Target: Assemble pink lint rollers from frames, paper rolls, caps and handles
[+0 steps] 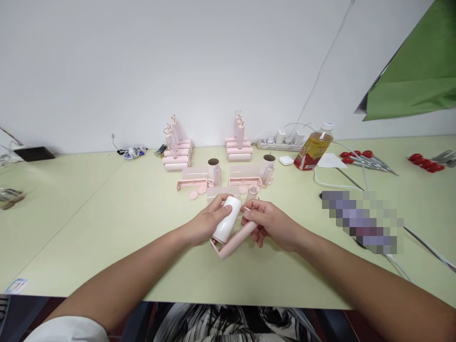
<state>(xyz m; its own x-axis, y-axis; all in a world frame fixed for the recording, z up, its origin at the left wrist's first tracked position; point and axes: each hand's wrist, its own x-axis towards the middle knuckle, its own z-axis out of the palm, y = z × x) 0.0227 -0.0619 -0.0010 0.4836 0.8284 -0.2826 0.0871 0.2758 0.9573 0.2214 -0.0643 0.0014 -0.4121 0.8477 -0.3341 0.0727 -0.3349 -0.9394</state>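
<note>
My left hand (203, 224) is wrapped around a white paper roll (226, 219), holding it tilted just above the table. My right hand (271, 222) grips a pink lint-roller frame (235, 241) by its upper end; the frame lies slanted under the roll and its lower end touches the green tabletop (107, 223). The roll sits against the frame's inner side. Just beyond my hands lie loose pink parts: covers, round caps (193, 194) and a translucent piece (252, 192).
Two stacks of finished pink rollers (177, 153) (239, 145) stand near the wall. Brown-cored rolls (213, 164), a yellow-liquid bottle (314, 148), a power strip (281, 141), red-handled tools (359, 156), cables and a blurred patch at right.
</note>
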